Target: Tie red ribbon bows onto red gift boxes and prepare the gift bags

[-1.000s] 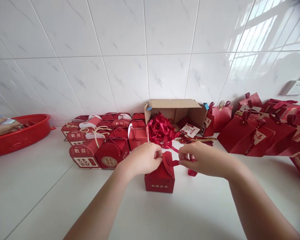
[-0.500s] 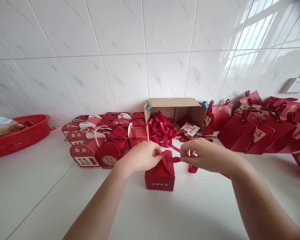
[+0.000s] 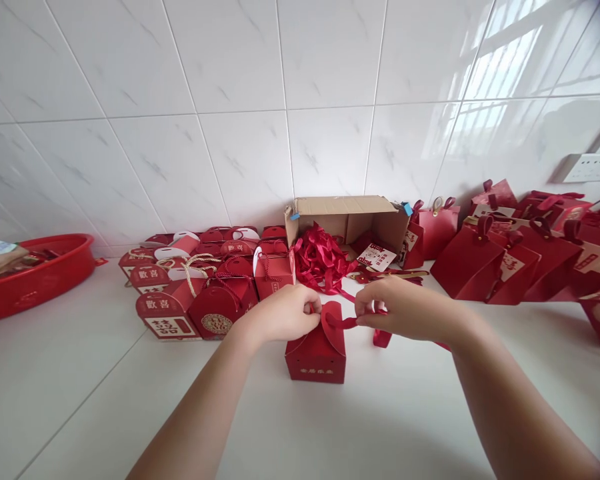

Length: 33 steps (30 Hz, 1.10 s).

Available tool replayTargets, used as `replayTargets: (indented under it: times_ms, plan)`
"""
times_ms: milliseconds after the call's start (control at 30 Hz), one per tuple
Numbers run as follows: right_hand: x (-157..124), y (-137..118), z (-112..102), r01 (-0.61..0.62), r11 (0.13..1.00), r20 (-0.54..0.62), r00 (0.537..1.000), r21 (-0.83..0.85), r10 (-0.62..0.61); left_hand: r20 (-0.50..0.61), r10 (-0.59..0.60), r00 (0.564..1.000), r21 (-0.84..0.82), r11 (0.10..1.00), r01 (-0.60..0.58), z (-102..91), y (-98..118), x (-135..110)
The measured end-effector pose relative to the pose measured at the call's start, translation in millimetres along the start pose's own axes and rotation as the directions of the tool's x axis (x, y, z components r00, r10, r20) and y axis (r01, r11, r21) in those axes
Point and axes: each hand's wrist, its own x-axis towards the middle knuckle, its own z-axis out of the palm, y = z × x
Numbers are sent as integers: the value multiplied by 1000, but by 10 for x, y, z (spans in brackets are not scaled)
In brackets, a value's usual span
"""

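A small red gift box (image 3: 315, 365) with gold lettering stands upright on the white counter between my hands. Its curved top flaps are folded together. At the left of its top, my left hand (image 3: 287, 312) is closed in a pinch against the flaps; what lies between its fingertips is hidden. A red ribbon (image 3: 347, 323) comes out of the flaps at the top. My right hand (image 3: 400, 310) pinches this ribbon just right of the box, and a loop of it hangs below the fingers.
Behind the box, a pile of red ribbon (image 3: 322, 259) spills from a cardboard box (image 3: 344, 205) lying on its side. Finished-looking red boxes (image 3: 169, 313) crowd the left, red gift bags (image 3: 467, 263) the right. A red plastic basin (image 3: 40, 283) sits far left, against the tiled wall.
The view has shifted slightly, so everything sits a little further left. Both hands keep their pinches, and the ribbon between the box and my right hand now sags slightly more.
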Motion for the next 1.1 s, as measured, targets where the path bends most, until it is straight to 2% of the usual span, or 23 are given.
replayTargets:
  times_ms: [67,133,233,300,433,600,733,867,933,1000,1067,1100]
  plan:
    - [7,8,12,-20,1000,10,1000,-21,20,-4,-10,1000,-47,999,10,6,-1,11]
    - [26,16,34,5,999,-28,1000,-34,-6,-17,-2,1000,-96,995,1,9,7,12]
    - [74,8,71,111,994,-134,985,17,-107,-41,48,998,-170,984,-55,-2,45,-13]
    - [106,-18,89,176,979,-148,976,107,-159,-68,74,995,-211,974,-87,-18,79,-39]
    - [148,-96,106,241,932,-79,971,271,-228,-91,52,994,-277,958,-76,-38,113,-66]
    - [165,-121,110,260,912,-36,964,317,-262,-53,41,998,-406,912,-59,-22,118,-64]
    - [164,-28,104,221,921,-19,974,321,-227,-44,43,998,-538,841,-60,-29,145,-75]
    - [144,20,80,174,935,43,980,309,-197,-130,-4,992,-687,721,-87,-81,169,-90]
    - [129,-22,65,218,893,24,969,393,-247,-207,6,978,-771,615,-167,-107,188,-103]
    - [115,-92,53,279,786,-43,950,552,-308,-291,34,956,-815,515,-266,-128,213,-125]
    - [102,-156,41,328,637,-132,933,698,-335,-380,59,923,-804,473,-361,-150,234,-157]
    - [93,-176,33,345,577,-175,927,740,-330,-419,68,905,-779,486,-397,-162,239,-177]
